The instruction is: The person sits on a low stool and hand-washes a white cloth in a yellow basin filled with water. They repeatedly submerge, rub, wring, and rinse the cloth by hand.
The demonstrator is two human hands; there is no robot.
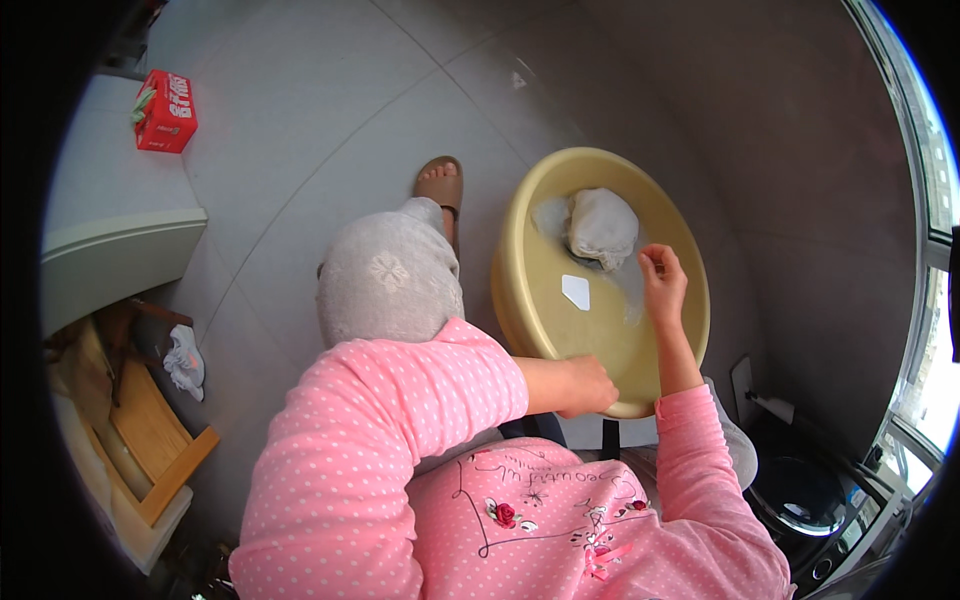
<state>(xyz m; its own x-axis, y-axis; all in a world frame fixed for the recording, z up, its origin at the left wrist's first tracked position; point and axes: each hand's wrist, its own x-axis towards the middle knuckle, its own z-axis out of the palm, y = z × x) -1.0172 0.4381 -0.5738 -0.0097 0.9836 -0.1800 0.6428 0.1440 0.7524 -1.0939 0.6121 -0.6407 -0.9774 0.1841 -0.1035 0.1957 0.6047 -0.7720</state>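
A yellow plastic basin (517, 300) stands tilted in view before me. My left hand (589, 386) is curled at the near rim; what its fingers close on, if anything, is hidden. Over the right part of the basin is my right hand (664, 281), thumb and fingertips brought together; whether something small is between them cannot be made out. A bunched, pale wet cloth (602, 225) lies toward the basin's far side, with cloudy whitish suds or water around it. Nearer to me, a white flat piece with cut corners (576, 292) lies apart from the cloth.
My knee in grey fabric and a foot in a brown sandal (442, 184) are left of the basin. Farther left are a red carton (166, 112), a white cabinet (127, 247), a wooden frame (176, 476) and a pale shoe (184, 360). A black appliance (799, 491) stands lower right.
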